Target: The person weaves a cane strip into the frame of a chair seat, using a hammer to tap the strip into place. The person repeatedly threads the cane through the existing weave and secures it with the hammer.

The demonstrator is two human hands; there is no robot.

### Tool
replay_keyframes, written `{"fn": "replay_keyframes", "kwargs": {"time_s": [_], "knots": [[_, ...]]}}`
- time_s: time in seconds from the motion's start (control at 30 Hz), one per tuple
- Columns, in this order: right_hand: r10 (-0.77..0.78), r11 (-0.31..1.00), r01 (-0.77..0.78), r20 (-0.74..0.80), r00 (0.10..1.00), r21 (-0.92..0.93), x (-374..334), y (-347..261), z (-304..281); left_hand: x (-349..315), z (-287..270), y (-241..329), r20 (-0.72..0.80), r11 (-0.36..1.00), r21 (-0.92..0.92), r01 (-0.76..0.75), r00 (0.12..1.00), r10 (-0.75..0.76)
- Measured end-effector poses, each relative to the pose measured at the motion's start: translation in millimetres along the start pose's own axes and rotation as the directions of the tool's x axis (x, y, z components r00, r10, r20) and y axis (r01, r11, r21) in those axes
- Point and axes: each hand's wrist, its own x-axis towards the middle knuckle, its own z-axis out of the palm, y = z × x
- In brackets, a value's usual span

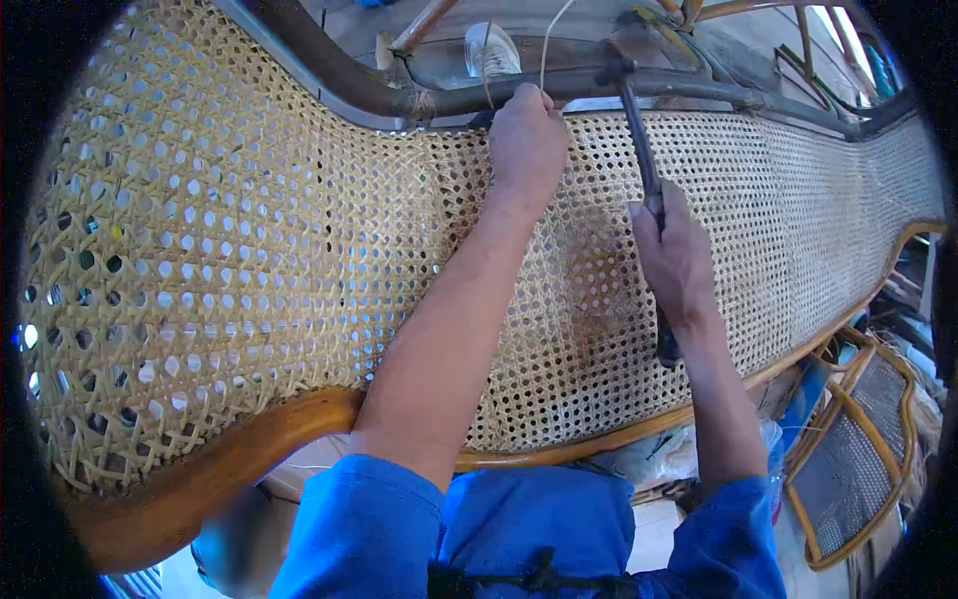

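Note:
A long cane-webbing panel (589,379) stretches across in front of me, framed by bent rattan poles. My left hand (526,145) is closed at the panel's far edge, against the dark far rail (679,85). From its fingertips a thin pale cane strip (546,50) rises and curves away; a second, browner strip (486,70) stands just left of it. My right hand (674,250) grips a hammer (640,140) by its dark handle, over the middle of the webbing. The hammer's head, somewhat blurred, is up by the far rail, to the right of my left hand.
An orange-brown rattan rail (239,449) runs along the near side. At lower right leans a smaller rattan frame with grey mesh (863,459), beside clear plastic wrapping (659,454). Beyond the far rail are a white shoe (492,50) and more rattan poles (424,25).

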Motion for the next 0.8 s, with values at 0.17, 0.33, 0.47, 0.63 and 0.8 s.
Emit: {"fn": "replay_keyframes", "kwargs": {"time_s": [0.17, 0.33, 0.47, 0.63, 0.8], "knots": [[-0.061, 0.997, 0.060, -0.034, 0.998, -0.039, -6.9, -3.5, -0.2, -0.8, -0.1, 2.2, 0.037, 0.997, 0.016, 0.069, 0.997, -0.070], [-0.011, 0.976, 0.044, 0.158, 0.987, -0.213, 0.6, -0.2, -5.5, 0.0, -2.2, 0.7, 0.054, 0.996, 0.011, 0.085, 0.995, -0.085], [0.024, 0.982, 0.000, 0.124, 0.992, -0.190, -0.3, 1.2, -6.8, -0.7, -3.6, 1.5, 0.084, 0.996, -0.042, 0.080, 0.994, -0.076], [0.072, 0.966, -0.073, -0.016, 0.997, -0.248, -3.3, 34.2, -14.1, -9.2, -23.5, 7.8, 0.095, 0.927, -0.268, 0.262, 0.965, -0.245], [-0.088, 0.939, 0.036, -0.138, 0.986, -0.341, 6.9, 72.9, -22.3, -41.0, -42.9, 17.2, 0.661, -0.106, -0.745, 0.658, 0.709, -0.246]]}}
